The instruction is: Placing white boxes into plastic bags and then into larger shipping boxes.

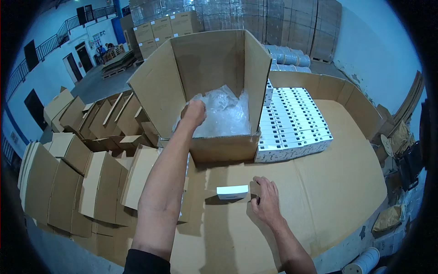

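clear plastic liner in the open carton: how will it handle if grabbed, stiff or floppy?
Probably floppy: the clear plastic liner lies crumpled in folds inside the open carton. Likely very light, since it bunches up where the left hand presses it. Possibly slippery, judging by its glossy sheen, so it may slide rather than lift cleanly.

**Warehouse floor lined with cardboard**

Pale blue walls [365, 32] enclose a grey concrete floor [93, 84]. Wrapped pallet stacks [273, 23] stand at the back. A railed upper walkway [59, 34] runs along the left wall, above dark doorways [84, 57]. Flattened cartons [73, 173] crowd the left side.
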Tool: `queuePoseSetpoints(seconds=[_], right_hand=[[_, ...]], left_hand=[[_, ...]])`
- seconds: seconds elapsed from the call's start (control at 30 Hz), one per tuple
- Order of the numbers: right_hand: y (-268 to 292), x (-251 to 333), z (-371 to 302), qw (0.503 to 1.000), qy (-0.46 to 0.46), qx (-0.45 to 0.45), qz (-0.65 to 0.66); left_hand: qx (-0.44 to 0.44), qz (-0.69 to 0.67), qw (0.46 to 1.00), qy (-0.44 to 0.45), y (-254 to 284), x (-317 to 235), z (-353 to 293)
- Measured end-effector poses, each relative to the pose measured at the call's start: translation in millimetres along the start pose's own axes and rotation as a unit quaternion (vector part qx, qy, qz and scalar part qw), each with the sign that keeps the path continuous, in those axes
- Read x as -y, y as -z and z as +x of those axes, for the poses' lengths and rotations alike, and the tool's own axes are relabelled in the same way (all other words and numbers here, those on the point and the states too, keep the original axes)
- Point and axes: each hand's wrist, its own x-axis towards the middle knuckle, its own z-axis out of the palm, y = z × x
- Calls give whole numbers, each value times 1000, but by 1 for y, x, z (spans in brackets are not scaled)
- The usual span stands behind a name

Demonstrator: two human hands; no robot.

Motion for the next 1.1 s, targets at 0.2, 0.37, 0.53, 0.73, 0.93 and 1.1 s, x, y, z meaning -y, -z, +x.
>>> queuePoseSetpoints(seconds=[0.2, 0.37, 0.53, 0.73, 0.93, 1.1], right_hand=[[2, 3, -1, 1000, -6, -1, -2], [3, -2, -3, 1000, 1, -14, -3], [-2, -1, -3, 1000, 0, -24, 13], [-12, -15, -11, 980, -58, -115, 153], [-8, -8, -41, 859, -89, -104, 493], [4, 27, -70, 808, -68, 71, 580]], left_hand=[[-101, -45, 994, 16, 27, -1, 5], [-192, -181, 964, 29, 78, -17, -14], [-229, -338, 913, 7, 121, -28, -66], [-205, -554, 806, -39, 126, -85, -179], [-138, -625, 768, -15, 30, -117, -323], [-34, -615, 785, 66, -47, -129, -383]])
